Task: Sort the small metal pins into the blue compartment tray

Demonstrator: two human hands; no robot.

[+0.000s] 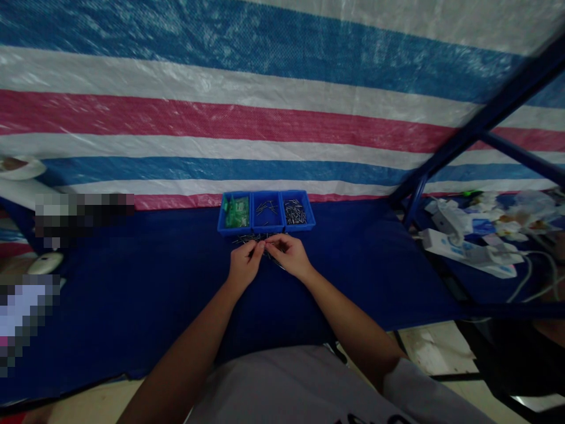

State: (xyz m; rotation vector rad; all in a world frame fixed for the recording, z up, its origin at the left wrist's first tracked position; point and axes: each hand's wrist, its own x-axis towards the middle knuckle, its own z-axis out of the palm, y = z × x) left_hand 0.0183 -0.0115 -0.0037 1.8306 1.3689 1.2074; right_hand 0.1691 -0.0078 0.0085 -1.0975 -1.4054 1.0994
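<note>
Handling the thin metal pieces [242,239] well likely calls for light fingertips, since they look loosely tangled. Dark and shiny, they lie heaped under the left hand [245,261] and right hand [291,253], whose pinched fingers meet; I cannot tell what they hold. Just beyond sit blue trays [267,228].

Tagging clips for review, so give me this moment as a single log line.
left hand: at metal pieces | right hand: fingertips meeting left's | blue bins: just beyond | held item: hidden
</note>
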